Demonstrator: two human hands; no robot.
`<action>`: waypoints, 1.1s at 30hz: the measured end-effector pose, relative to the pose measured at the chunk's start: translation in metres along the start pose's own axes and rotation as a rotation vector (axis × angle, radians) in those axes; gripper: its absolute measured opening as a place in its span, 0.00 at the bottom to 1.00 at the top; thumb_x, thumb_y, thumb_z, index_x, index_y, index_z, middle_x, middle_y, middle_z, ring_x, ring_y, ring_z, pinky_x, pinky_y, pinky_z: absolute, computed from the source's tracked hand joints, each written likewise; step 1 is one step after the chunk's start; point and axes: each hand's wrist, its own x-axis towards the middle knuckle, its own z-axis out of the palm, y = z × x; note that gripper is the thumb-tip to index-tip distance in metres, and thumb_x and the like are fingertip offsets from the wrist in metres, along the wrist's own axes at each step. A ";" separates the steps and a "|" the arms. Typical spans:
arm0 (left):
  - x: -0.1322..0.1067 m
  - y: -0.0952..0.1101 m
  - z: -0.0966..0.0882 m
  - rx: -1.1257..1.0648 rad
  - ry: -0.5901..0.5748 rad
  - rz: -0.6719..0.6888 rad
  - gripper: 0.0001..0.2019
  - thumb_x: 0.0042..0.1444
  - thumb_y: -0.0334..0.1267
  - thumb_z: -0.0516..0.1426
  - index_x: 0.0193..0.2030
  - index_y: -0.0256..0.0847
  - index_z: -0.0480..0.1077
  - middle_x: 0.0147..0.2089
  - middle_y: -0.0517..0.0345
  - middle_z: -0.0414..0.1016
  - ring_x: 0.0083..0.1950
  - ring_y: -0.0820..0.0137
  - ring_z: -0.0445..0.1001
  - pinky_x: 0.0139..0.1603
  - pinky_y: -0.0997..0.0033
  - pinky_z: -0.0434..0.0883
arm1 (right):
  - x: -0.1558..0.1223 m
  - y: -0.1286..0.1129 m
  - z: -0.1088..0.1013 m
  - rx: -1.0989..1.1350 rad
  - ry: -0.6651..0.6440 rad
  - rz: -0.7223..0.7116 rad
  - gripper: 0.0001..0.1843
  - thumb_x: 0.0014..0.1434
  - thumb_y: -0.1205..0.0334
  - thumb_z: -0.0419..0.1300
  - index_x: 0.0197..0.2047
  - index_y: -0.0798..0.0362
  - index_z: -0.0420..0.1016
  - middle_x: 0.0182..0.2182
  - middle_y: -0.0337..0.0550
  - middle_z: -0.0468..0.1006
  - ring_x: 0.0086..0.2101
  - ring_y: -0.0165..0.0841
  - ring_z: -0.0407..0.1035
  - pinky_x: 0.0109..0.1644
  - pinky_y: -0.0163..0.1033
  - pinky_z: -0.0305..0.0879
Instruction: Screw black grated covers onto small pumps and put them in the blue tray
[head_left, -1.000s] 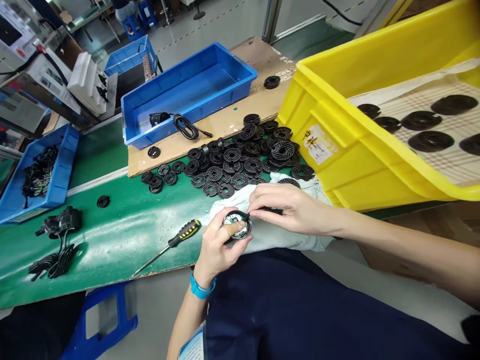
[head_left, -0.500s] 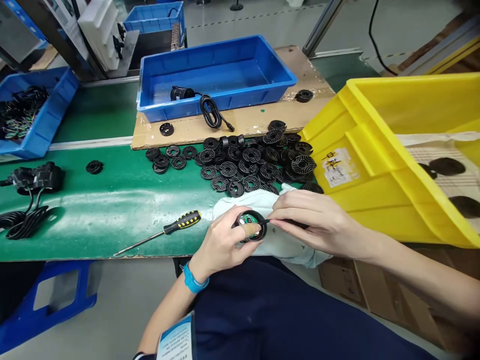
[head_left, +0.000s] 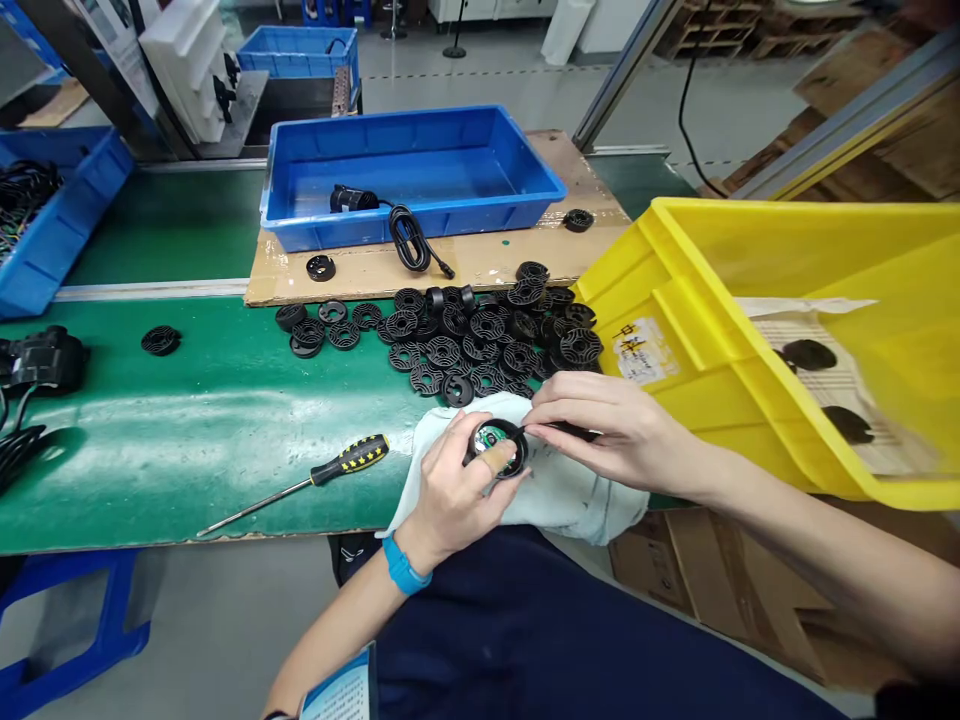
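Nearest me, my left hand point(head_left: 461, 482) is clamped around the housing point(head_left: 514, 437), thumb across its mouth, just above the cloth point(head_left: 577, 500). My right hand point(head_left: 619, 432) pinches a slim dark tool point(head_left: 574, 431), its tip at the rim; I can't tell whether they touch. I judge the housing light and stiff, a bit slippery on its smooth wall, and the green board point(head_left: 489, 437) inside fragile. I'd take hold by the outer wall and keep pressure off the board.

The screwdriver point(head_left: 349, 460) lies to the left on the green desk point(head_left: 247, 400). Beyond the hands are heaped discs point(head_left: 487, 322), with the yellow bin point(head_left: 697, 350) to their right. Farthest, the blue tray point(head_left: 480, 213) sits on cardboard point(head_left: 277, 280).
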 end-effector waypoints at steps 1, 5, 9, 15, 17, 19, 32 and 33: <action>-0.002 0.000 0.002 0.014 0.001 -0.009 0.15 0.62 0.35 0.66 0.53 0.43 0.70 0.57 0.40 0.76 0.56 0.57 0.81 0.53 0.52 0.84 | -0.001 0.002 0.002 0.013 0.004 0.005 0.04 0.70 0.69 0.61 0.45 0.51 0.75 0.34 0.44 0.79 0.35 0.35 0.74 0.38 0.41 0.71; -0.009 0.001 0.006 0.032 -0.021 -0.019 0.16 0.62 0.34 0.66 0.54 0.42 0.70 0.58 0.39 0.76 0.58 0.56 0.80 0.57 0.47 0.82 | -0.006 0.001 0.004 -0.012 0.001 0.007 0.06 0.69 0.72 0.62 0.45 0.52 0.75 0.34 0.44 0.79 0.35 0.35 0.74 0.38 0.41 0.71; -0.010 0.001 0.008 0.042 -0.034 -0.038 0.16 0.62 0.34 0.65 0.55 0.43 0.70 0.58 0.40 0.76 0.59 0.55 0.80 0.60 0.45 0.80 | -0.008 -0.002 0.003 -0.067 0.007 -0.006 0.06 0.68 0.74 0.63 0.45 0.54 0.75 0.35 0.46 0.80 0.35 0.36 0.74 0.37 0.42 0.70; -0.010 0.002 0.011 0.005 0.033 -0.086 0.26 0.63 0.36 0.65 0.65 0.45 0.62 0.58 0.42 0.79 0.59 0.57 0.82 0.60 0.48 0.81 | -0.008 -0.002 0.006 -0.070 0.032 -0.025 0.08 0.65 0.75 0.65 0.45 0.56 0.75 0.34 0.47 0.79 0.33 0.36 0.73 0.36 0.42 0.70; -0.011 0.002 0.011 -0.023 0.053 -0.123 0.29 0.62 0.37 0.65 0.67 0.44 0.60 0.57 0.42 0.80 0.59 0.56 0.82 0.61 0.48 0.81 | -0.007 -0.002 0.007 -0.064 0.032 -0.022 0.08 0.65 0.75 0.65 0.45 0.56 0.76 0.34 0.47 0.79 0.33 0.36 0.74 0.36 0.42 0.70; -0.011 0.003 0.011 -0.032 0.059 -0.142 0.31 0.62 0.37 0.66 0.69 0.42 0.60 0.57 0.41 0.80 0.59 0.56 0.82 0.62 0.48 0.81 | -0.006 -0.002 0.006 -0.063 0.032 -0.020 0.07 0.66 0.75 0.65 0.45 0.56 0.76 0.34 0.47 0.79 0.33 0.36 0.74 0.35 0.42 0.70; -0.008 0.006 -0.006 -0.114 -0.080 -0.167 0.44 0.66 0.63 0.57 0.77 0.37 0.49 0.72 0.27 0.64 0.75 0.47 0.65 0.72 0.35 0.69 | -0.008 0.000 0.009 -0.067 0.071 -0.062 0.05 0.67 0.74 0.64 0.44 0.56 0.75 0.33 0.46 0.79 0.32 0.36 0.73 0.35 0.42 0.69; -0.003 0.005 -0.013 -0.102 -0.104 -0.180 0.41 0.68 0.63 0.54 0.76 0.37 0.50 0.72 0.28 0.65 0.75 0.47 0.65 0.72 0.36 0.68 | -0.007 -0.001 0.009 -0.067 0.076 -0.063 0.05 0.67 0.73 0.64 0.44 0.56 0.75 0.33 0.45 0.79 0.32 0.35 0.73 0.35 0.42 0.69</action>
